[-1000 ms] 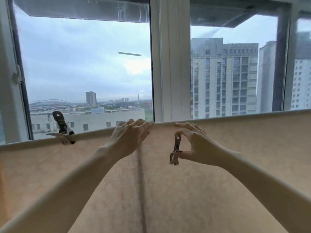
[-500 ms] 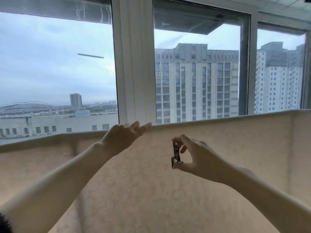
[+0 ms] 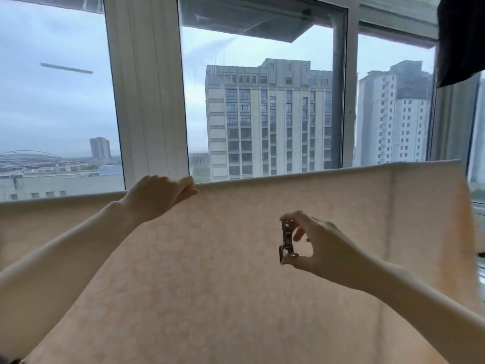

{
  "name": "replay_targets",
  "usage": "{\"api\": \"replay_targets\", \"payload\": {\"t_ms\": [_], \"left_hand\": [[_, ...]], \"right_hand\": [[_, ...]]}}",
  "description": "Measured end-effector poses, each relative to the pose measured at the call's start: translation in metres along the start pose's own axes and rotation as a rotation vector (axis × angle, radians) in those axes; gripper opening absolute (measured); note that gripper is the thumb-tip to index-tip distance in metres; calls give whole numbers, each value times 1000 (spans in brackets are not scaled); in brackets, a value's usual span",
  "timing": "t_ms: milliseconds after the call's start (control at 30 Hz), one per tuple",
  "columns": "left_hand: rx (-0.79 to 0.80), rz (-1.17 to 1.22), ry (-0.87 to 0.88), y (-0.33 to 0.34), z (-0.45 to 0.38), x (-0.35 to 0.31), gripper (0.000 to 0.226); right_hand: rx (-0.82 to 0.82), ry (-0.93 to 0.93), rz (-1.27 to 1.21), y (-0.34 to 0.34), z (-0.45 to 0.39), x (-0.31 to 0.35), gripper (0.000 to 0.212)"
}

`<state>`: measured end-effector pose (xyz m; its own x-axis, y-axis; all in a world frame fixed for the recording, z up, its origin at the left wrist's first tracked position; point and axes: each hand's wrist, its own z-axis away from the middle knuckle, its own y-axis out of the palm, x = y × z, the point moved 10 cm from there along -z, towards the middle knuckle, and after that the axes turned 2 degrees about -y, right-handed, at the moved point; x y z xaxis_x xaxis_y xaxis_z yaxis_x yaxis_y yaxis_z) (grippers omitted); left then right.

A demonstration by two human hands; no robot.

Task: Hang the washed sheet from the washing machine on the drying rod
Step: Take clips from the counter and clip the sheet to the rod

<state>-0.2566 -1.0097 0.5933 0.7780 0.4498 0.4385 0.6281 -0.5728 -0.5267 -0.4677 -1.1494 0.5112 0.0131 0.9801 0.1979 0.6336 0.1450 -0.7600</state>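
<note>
- Sheet of pale peach, faintly patterned cloth (image 3: 223, 271) is already draped over the drying rod, which is hidden under the fold along the top edge; the cloth hangs down flat across nearly the whole lower view, in front of the white-framed window (image 3: 144, 88).
- Its right edge ends near the right side of the view, just below a dark hanging cloth (image 3: 459, 35) at the upper corner.
- Left hand (image 3: 157, 198) sits at the top fold, fingers curled and pinching the cloth where it bends over the hidden rod. I judge this grip is there to keep the fold from sliding while a fastening is put on.
- Right hand (image 3: 322, 243) is held a little lower, in front of the sheet and well right of the left hand. Thumb below and fingertips above pinch a small silver metal clip (image 3: 287, 240), held upright between them.
- Whether the clip's mouth is pressed open cannot be told; it is too small and partly covered by the fingers.
- Clip is not touching the top fold yet, so the hanging itself looks done and the pinning looks like the step in hand.
- Next move probably calls for raising the clip to the fold somewhere beside the left hand.
</note>
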Motion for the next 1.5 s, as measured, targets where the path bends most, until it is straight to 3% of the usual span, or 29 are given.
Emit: {"api": "replay_targets", "payload": {"t_ms": [167,367,633,1200,1500], "left_hand": [[93,98,-19,19,-27,-19,48],[21,75,84,41,-77,-84,38],[-33,282,124,62,-146,-147,41],[-106,96,369,121,-254,-286,49],[-73,23,314,149,-305,-344,54]], "right_hand": [[-20,56,-11,-20,11,-45,70],[-23,66,21,-35,14,-87,66],[-58,77,87,-64,2,-148,66],[-98,118,144,-107,-14,-270,64],[-90,149,156,-141,10,-344,54]]}}
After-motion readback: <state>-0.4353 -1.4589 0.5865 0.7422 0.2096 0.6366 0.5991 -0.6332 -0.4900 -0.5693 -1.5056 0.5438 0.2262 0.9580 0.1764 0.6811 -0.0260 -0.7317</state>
